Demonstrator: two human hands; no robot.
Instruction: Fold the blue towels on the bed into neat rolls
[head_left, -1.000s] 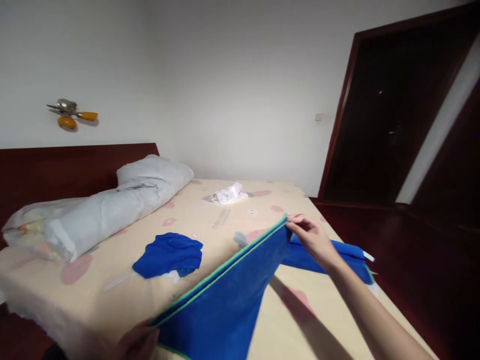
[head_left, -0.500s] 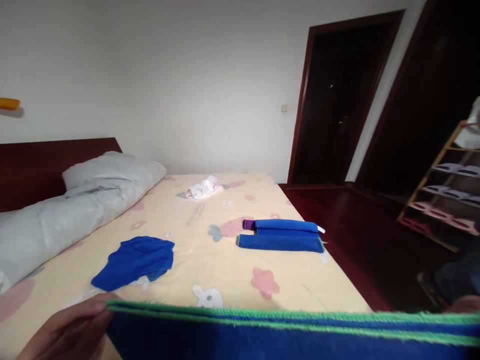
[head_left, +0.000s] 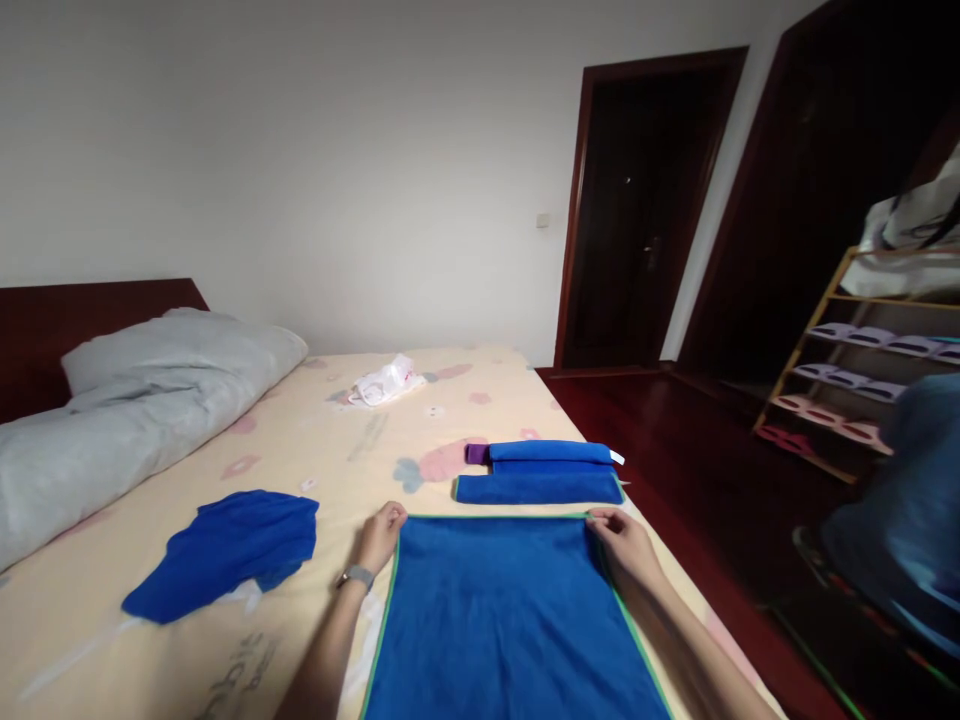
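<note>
A blue towel (head_left: 499, 620) with green stitched edges is spread out in front of me over the bed. My left hand (head_left: 384, 530) pinches its far left corner, and a watch (head_left: 355, 577) sits on that wrist. The far right corner is pinched in my right hand (head_left: 621, 535). Just beyond the towel lie folded blue cloths (head_left: 540, 488), with a purple end (head_left: 478, 454) showing at the left. To the left of my left hand, a crumpled blue cloth (head_left: 232, 545) rests on the bed.
The patterned bed sheet (head_left: 360, 460) carries a white plastic bag (head_left: 388, 381) toward the back and a grey quilt (head_left: 172, 370) at the left. On the right are a shoe rack (head_left: 817, 345) and a blurred blue form (head_left: 922, 480) beside the bed.
The towel has gone from raised close to the camera to spread out lower and farther away. Both hands now show at its far corners. The view has turned slightly right.
</note>
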